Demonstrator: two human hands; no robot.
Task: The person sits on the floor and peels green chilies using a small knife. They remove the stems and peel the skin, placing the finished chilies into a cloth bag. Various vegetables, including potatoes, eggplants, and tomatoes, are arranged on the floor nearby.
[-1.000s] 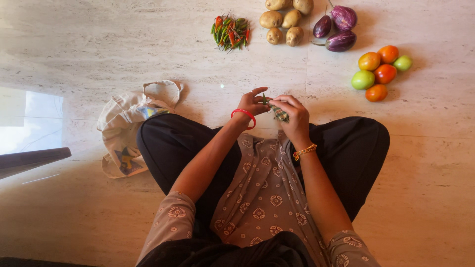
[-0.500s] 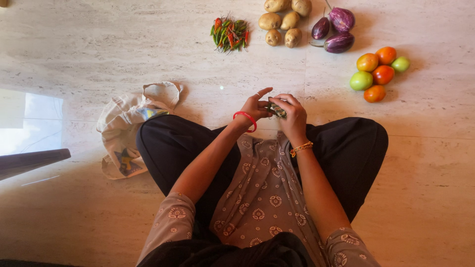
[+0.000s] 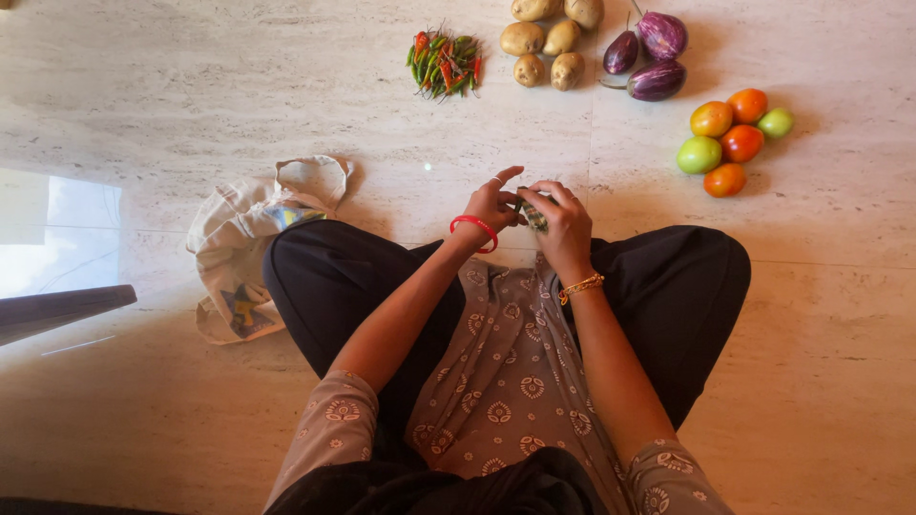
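Currently I see left hand and right hand pinching one small folded checked cloth between them; chillies well ahead on floor.

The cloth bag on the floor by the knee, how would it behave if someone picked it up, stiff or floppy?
The cloth bag lies crumpled and folded on the floor, so it would probably sag and hang limp. It looks nearly flat, so likely light. Its loose handle seems an easy place to grab; the cloth should not slip or roll.
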